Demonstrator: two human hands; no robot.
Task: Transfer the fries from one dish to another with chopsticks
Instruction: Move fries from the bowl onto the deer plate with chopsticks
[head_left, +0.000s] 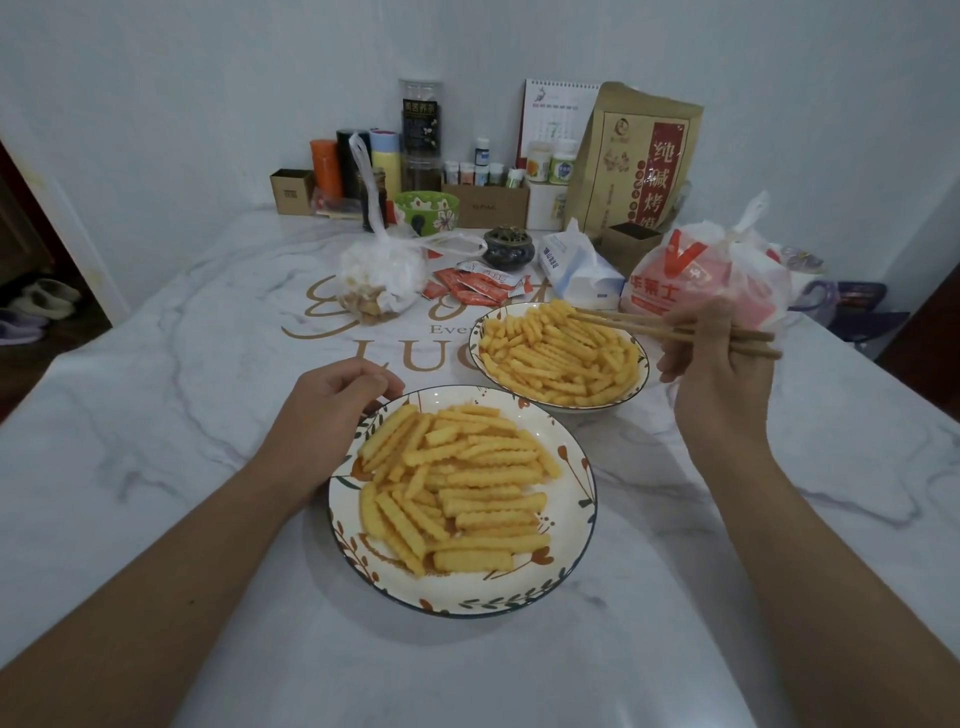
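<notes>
Two leaf-patterned plates stand on the marble table. The near plate (566, 577) carries a heap of crinkle-cut fries (457, 488). The far plate (475, 345) behind it to the right holds another pile of fries (561, 358). My right hand (717, 364) grips a pair of wooden chopsticks (639, 325); their tips reach the top of the far pile near its back edge. My left hand (332, 410) rests with curled fingers against the near plate's left rim, fingertips touching the edge.
Behind the plates lie a knotted bag of snacks (382, 280), red ketchup sachets (472, 286), a tissue pack (576, 265) and a white takeaway bag (701, 275). Bottles, boxes, a green bowl (426, 208) and a brown paper bag (639, 156) line the wall.
</notes>
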